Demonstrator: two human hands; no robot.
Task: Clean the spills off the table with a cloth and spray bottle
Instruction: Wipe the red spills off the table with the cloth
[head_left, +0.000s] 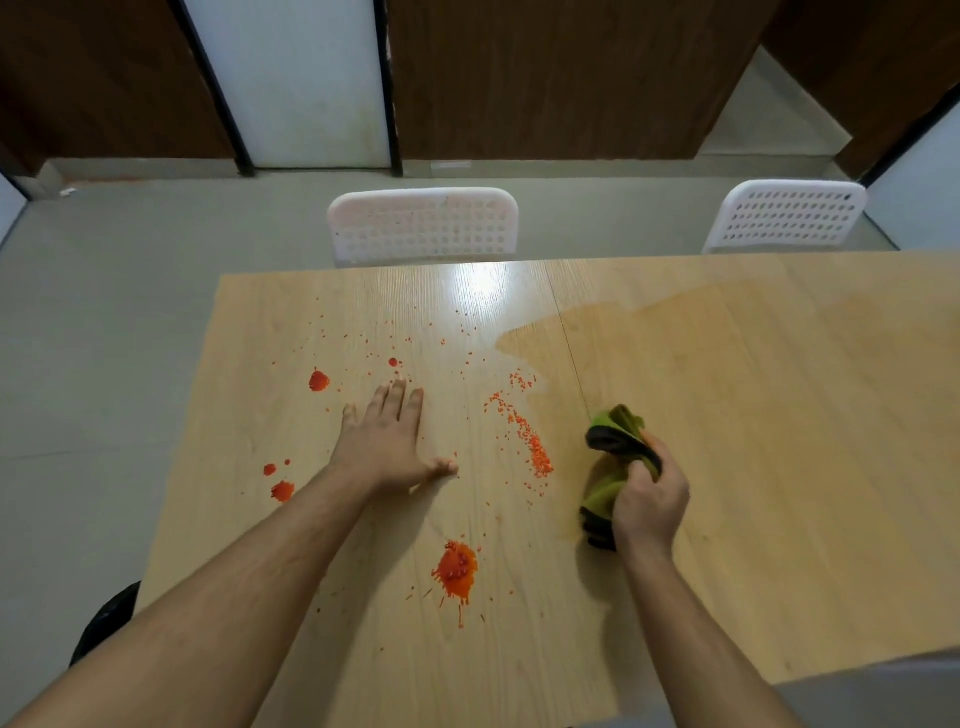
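Several red spills are sitting on the table (779, 415), mostly on its left half. Going left to right: small splats (282, 490) at 9 o'clock of the left hand's wrist, a blot (318, 381) at 10 o'clock of that hand, a dot (393, 362) at 12 o'clock just past the fingertips.

Left hand (387, 444) is lying flat on the wood, palm down, fingers straight and spread, thumb out toward 3 o'clock. Holding nothing.

Big splat (456, 569) is sitting at 5 o'clock of the left hand, between the two forearms. A crumb trail (524, 434) is running diagonally between the hands, thickest at its lower right end.

A wet patch (649, 358) is spreading from the crumb trail toward 1 o'clock, across the table seam.

Right hand (649, 499) is gripping the cloth (608, 488), fingers curled round it. Cloth is green with dark edging, bunched, lower end touching the table, sitting at 3 o'clock of the crumb trail, near but apart.

Two white chairs (423, 226) (789, 215) are standing at the far edge, 12 and 1 o'clock. A dark object (106, 621) is showing off the left edge; can't tell what.
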